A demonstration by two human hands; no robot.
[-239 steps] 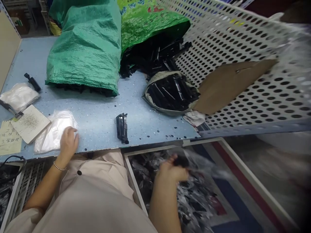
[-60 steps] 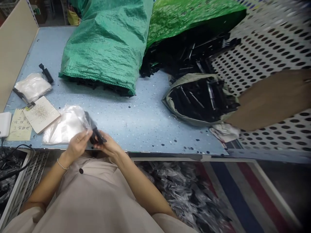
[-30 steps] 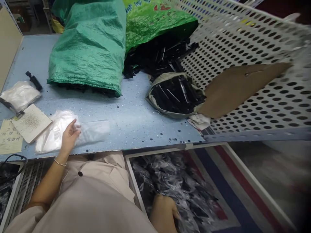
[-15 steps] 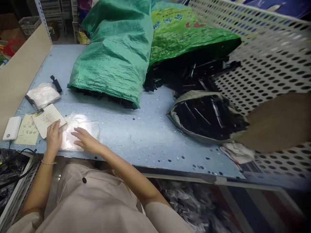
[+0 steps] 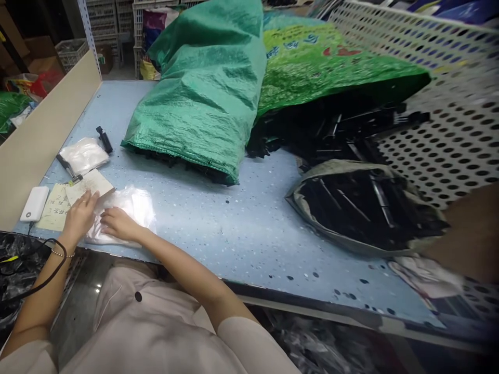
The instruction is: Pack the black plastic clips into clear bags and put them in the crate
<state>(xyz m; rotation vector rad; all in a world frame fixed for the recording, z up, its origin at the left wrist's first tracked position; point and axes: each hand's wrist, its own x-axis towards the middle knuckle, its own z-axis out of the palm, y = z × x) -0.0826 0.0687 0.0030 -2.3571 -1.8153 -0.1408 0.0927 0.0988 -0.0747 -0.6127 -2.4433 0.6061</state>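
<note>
Clear bags (image 5: 140, 208) lie in a loose stack near the front edge of the table (image 5: 218, 234), towards the left end. The right hand (image 5: 119, 224) rests on them, fingers a little spread, with no black part in it. The left hand (image 5: 80, 215) has its fingertips on the pale block (image 5: 95, 184) just beside the stack; whether it pinches anything, I can't tell. Under the block is a handwritten note (image 5: 52, 210), and behind it a second bag stack (image 5: 86, 155) with a single black part (image 5: 104, 140) beside it.

As for progress, dark shapes in clear plastic (image 5: 315, 340) below the table's front look to me like pieces already bagged. Plenty seem unbagged: loose black parts crowd the grey sack (image 5: 343, 245) and spill from the printed sack (image 5: 304, 72). More dark pieces poke out beneath the green sack (image 5: 198, 98).

How many there are is anyone's guess, since the sacks hide most of them. The lower plastic heap is dim and cut off by the frame, the brown shape (image 5: 475, 234) at the right is blurred, and the note is too small to read surely.
</note>
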